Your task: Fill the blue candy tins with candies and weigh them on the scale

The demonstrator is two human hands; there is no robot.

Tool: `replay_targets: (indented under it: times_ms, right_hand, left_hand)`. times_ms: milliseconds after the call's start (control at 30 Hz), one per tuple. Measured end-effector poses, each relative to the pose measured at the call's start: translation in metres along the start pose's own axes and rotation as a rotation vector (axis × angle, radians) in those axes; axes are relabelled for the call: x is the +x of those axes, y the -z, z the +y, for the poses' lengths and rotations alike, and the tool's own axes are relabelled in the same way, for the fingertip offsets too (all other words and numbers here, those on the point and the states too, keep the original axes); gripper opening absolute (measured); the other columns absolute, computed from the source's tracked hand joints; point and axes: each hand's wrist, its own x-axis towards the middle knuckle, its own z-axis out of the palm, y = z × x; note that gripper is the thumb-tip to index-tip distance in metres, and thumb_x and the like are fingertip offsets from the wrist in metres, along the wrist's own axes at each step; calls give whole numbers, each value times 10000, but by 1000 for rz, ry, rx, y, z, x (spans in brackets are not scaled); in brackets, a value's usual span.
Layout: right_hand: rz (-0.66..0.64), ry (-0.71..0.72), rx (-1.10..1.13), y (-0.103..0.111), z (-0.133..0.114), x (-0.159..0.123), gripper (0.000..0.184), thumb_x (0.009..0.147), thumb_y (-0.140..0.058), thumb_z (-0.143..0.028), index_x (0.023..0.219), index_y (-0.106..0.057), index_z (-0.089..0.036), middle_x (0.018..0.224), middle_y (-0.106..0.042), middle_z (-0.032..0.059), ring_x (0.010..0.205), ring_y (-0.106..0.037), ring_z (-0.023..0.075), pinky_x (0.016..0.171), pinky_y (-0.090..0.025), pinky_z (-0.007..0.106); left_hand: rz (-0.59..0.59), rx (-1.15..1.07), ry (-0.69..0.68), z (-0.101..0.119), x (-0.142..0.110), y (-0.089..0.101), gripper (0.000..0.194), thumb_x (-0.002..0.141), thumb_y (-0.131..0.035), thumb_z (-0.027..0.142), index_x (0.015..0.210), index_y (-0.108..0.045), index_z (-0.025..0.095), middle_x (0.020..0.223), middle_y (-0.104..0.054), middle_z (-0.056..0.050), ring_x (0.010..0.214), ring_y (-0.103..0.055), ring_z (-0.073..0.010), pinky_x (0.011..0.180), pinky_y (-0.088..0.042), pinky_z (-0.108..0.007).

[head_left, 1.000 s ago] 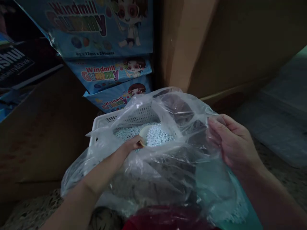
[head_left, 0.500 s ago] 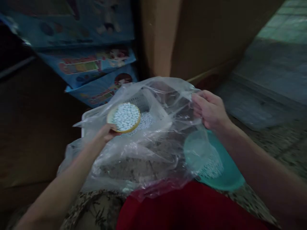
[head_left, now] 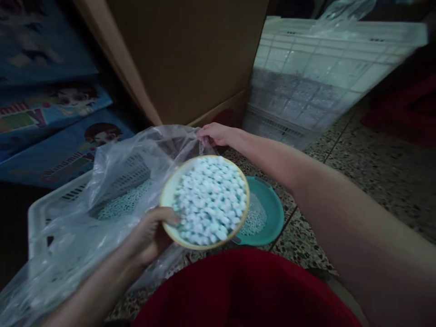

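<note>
Bowl: heaped with pale pellets, held up between the basket at left and the teal basin at right, hiding part of that basin.
Left hand: grip clamped on the bowl's near left rim, thumb over the edge.
Right hand: on the far side of the bowl, grip pinched on the clear bag.
Basket: white, draped with the clear bag, pellets inside.
Teal basin: on the speckled floor, some pellets in it.
Far side: blue boxes left, white crate right, cardboard carton between.
</note>
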Motion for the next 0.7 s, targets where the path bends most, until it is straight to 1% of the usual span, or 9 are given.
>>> replay_targets:
  times_ms: [67, 133, 233, 300, 333, 400, 500, 600, 700]
  right_hand:
    - [-9, 33, -78, 4, -10, -4, 207, 753, -599, -22, 618, -532, -163, 486, -556, -26, 437, -486, 87, 462, -430, 212]
    - [9, 86, -139, 5, -14, -11, 201, 757, -586, -12, 630, -543, -162, 511, -573, -17, 438, -494, 88, 455, -433, 213]
    - [31, 189, -167, 1, -7, -29, 201, 769, -574, -7, 646, -538, -161, 529, -574, -18, 424, -477, 75, 418, -394, 194]
    - [25, 222, -155, -1, 4, -43, 191, 774, -588, -17, 663, -534, -164, 537, -576, -21, 420, -467, 70, 400, -369, 186]
    - [16, 223, -144, -1, 9, -50, 185, 774, -598, -23, 675, -533, -166, 543, -579, -21, 423, -468, 70, 398, -364, 185]
    - [7, 208, -124, 2, 18, -61, 172, 774, -613, -32, 701, -538, -169, 556, -583, -20, 442, -480, 75, 408, -370, 187]
    - [36, 188, -93, 8, 23, -69, 151, 768, -647, -61, 748, -553, -178, 595, -591, -16, 494, -512, 87, 449, -408, 196]
    - [94, 142, -67, 11, 23, -71, 153, 756, -686, -122, 824, -564, -185, 669, -606, -12, 542, -534, 92, 505, -454, 213]
    - [149, 115, -83, 10, 19, -74, 255, 753, -690, -199, 978, -569, -193, 860, -652, 26, 680, -602, 123, 613, -511, 259]
  left_hand:
    - [-164, 30, 67, -25, 26, -28, 621, 555, -516, 201, 1171, -538, 128, 781, -649, -119, 752, -641, -274, 464, -502, -293]
    - [-242, 94, 101, -50, 56, -56, 695, 544, -504, 175, 1237, -475, 139, 856, -636, -113, 686, -619, -230, 408, -443, -250]
    - [-152, 353, -10, -82, 99, -95, 811, 582, -516, 168, 1364, -303, 207, 1075, -589, -109, 743, -613, -223, 462, -464, -268]
    - [-44, 690, -180, -103, 124, -114, 842, 618, -584, 190, 1396, -261, 218, 1213, -517, -137, 920, -599, -273, 650, -523, -340]
    - [-8, 888, -280, -113, 135, -120, 852, 625, -626, 202, 1401, -273, 215, 1274, -470, -155, 1026, -561, -306, 765, -514, -376]
    - [-23, 1266, -485, -135, 151, -126, 836, 645, -674, 214, 1400, -315, 237, 1377, -370, -169, 1197, -440, -363, 906, -455, -427]
    - [-159, 1638, -775, -162, 164, -121, 677, 775, -577, 176, 1382, -345, 365, 1457, -298, -122, 1285, -347, -366, 889, -453, -459]
    - [-213, 1764, -1106, -174, 164, -114, 583, 865, -444, 139, 1361, -357, 433, 1448, -348, -93, 1284, -374, -310, 885, -441, -450]
    - [-189, 1782, -1415, -164, 148, -114, 526, 885, -450, 208, 1367, -363, 400, 1391, -422, -103, 1241, -424, -265, 951, -395, -448]
